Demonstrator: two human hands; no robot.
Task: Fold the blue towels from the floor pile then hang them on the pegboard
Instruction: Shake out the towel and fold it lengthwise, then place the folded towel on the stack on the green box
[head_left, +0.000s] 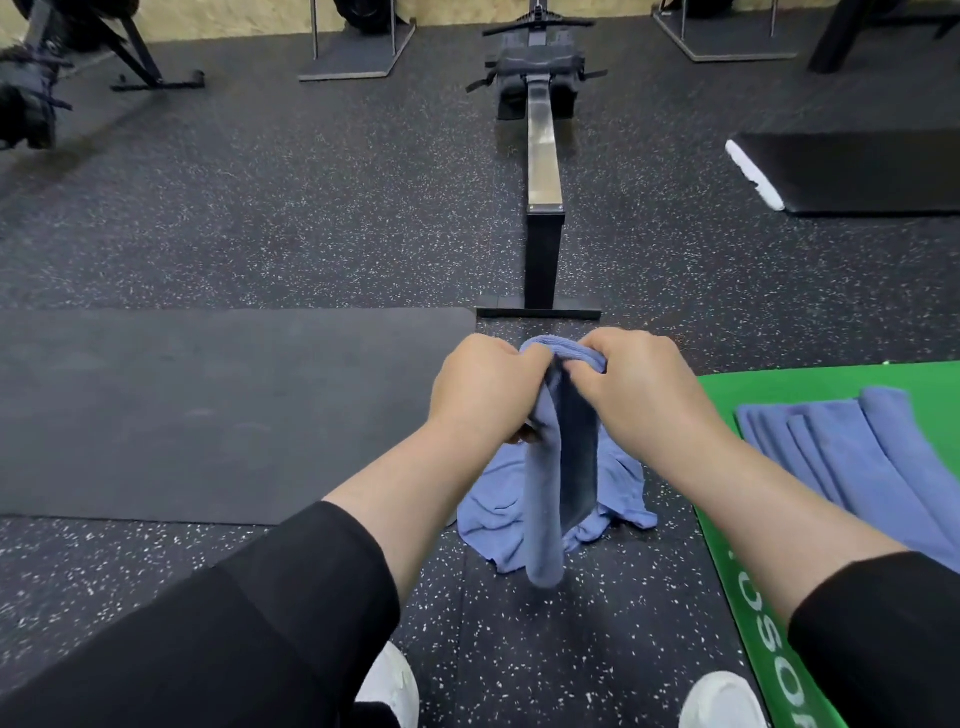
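A blue towel (556, 493) hangs doubled over in front of me, folded into a narrow strip. My left hand (480, 387) and my right hand (636, 384) both grip its top fold, close together. Under it a crumpled blue towel pile (498, 519) lies on the speckled floor. Several folded blue towels (852, 457) lie overlapped on the green mat (737, 561) at the right. No pegboard is in view.
A dark exercise mat (208, 410) lies at the left. A rowing machine (543, 171) stretches away straight ahead. A black pad (852, 171) sits at the far right, and equipment stands (358, 57) line the back wall. My white shoes (722, 699) show at the bottom.
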